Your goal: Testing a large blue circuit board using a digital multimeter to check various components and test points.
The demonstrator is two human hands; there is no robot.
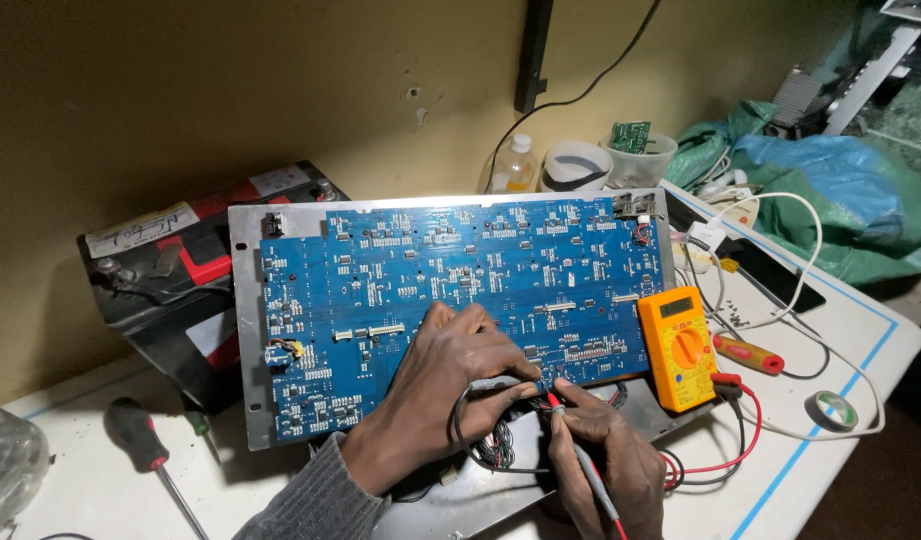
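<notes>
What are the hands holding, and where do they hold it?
The right hand pinches a red probe near its tip. The left hand seems to pinch a black probe lead against the blue circuit board.

A deep blue circuit board (450, 290), speckled with white markings and small silver parts, fills a pale grey metal plate (242, 330). At three o'clock from the board lies an orange multimeter (677, 347) with an orange dial and greenish-grey display; its red lead (745, 440) and black lead (460, 430) curl beneath. The right hand (605, 455) grips a red-tipped grey probe (580, 460), at five o'clock from the left hand (450, 385), whose sleeve (315, 495) is grey. At nine o'clock sits a black battery (180, 290) with red caps. A red-and-black screwdriver (145, 450) lies at eight o'clock on the white, blue-lined table (830, 330). A blue-green bag (830, 190) sits at two o'clock against the mustard wall (180, 90).
</notes>
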